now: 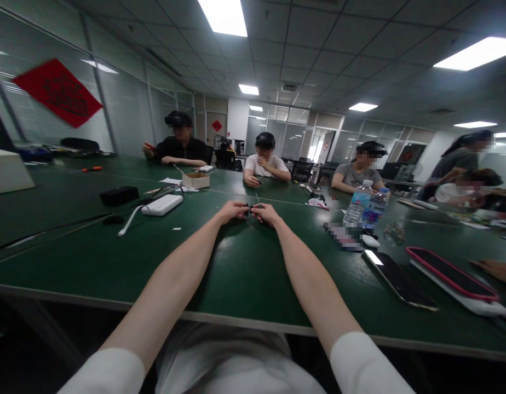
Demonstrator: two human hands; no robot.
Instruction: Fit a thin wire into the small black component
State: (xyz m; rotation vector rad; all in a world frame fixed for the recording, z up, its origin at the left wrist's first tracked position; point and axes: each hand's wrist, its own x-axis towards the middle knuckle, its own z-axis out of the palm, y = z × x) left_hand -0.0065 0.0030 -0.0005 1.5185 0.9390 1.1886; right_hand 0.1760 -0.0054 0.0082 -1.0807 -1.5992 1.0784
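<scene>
My creased white shirt (232, 364) is nearest, below the glossy green desk (245, 290). Over it, my left hand (234, 212) and right hand (266, 214) pinch a small dark object (247, 210), its shape unclear, between them; a thin rod (257, 197) rises beside my right hand. Clear plastic bottles (357, 203) stand rightward.

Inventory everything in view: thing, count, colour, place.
table: 1, green, centre
open box: 1, tan, beyond left hand
block: 1, black, left
device with cable: 1, white, left
bottles: 2, clear, right
phone: 1, dark, right
red-edged slab: 1, dark, far right
large wall sign: 1, red, upper left
people: at least 5, mixed clothing, background
other clutter: several, mixed, unclear
small parts: count unclear, dark, in hands
left hand: 1, bare, centre
right hand: 1, bare, centre
</scene>
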